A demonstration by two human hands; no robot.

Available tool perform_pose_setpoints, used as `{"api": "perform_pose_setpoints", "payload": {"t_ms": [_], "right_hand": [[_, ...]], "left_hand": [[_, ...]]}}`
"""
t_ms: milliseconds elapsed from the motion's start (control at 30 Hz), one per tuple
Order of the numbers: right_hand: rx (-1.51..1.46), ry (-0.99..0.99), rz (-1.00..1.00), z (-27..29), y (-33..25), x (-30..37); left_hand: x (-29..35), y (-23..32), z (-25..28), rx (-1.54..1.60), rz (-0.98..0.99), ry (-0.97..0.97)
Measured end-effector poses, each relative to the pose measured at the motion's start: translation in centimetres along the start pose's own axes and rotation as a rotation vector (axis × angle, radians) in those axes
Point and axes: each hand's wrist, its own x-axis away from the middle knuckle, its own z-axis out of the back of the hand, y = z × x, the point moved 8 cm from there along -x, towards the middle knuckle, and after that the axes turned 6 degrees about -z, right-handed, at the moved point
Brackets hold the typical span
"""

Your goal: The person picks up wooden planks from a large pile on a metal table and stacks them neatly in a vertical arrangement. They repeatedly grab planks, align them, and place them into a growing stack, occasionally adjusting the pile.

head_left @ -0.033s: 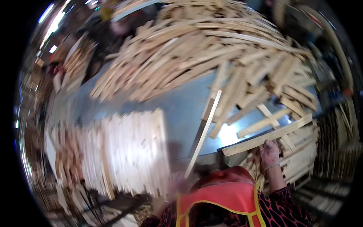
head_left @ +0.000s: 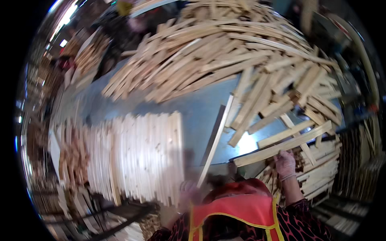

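My left hand [head_left: 189,193], blurred, is closed round the near end of a narrow wooden strip [head_left: 218,136]. The strip tilts up and away over the blue-grey tabletop [head_left: 197,105], its dark shadow just to the left. In a pale glove, my right hand [head_left: 286,164] grips a wider wooden slat [head_left: 283,145] from its near side. That slat slants up to the right, above the table's near right corner. Left of my left hand, light wooden strips [head_left: 148,156] lie side by side in a close row.
A large loose heap of wooden slats [head_left: 205,60] covers the far side and right of the table. More wood [head_left: 319,170] is stacked beyond my right hand. Reddish-brown strips [head_left: 73,164] stand at the row's left end. A thick pale hose [head_left: 362,60] curves at the far right.
The whole scene has shifted slightly to the right and up in the view. Both hands keep hold of their wooden pieces, and the narrow strip stands a little steeper.
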Motion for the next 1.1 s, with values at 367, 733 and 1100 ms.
{"api": "perform_pose_setpoints", "payload": {"t_ms": [367, 733, 1100], "right_hand": [[1.082, -0.463, -0.435, -23.0, 33.8, -0.4], [2.123, -1.413, 0.627, -35.3, 31.8, 18.6], [1.966, -0.604, 0.054, -25.4, 30.7, 2.6]], "left_hand": [[1.0, -2.1, 8.5, -0.079, 0.504, -0.12], [-2.5, -7.3, 22.3, -0.263, 0.13, -0.062], [18.3, -39.3, 23.9, -0.861, 0.823, -0.249]]}}
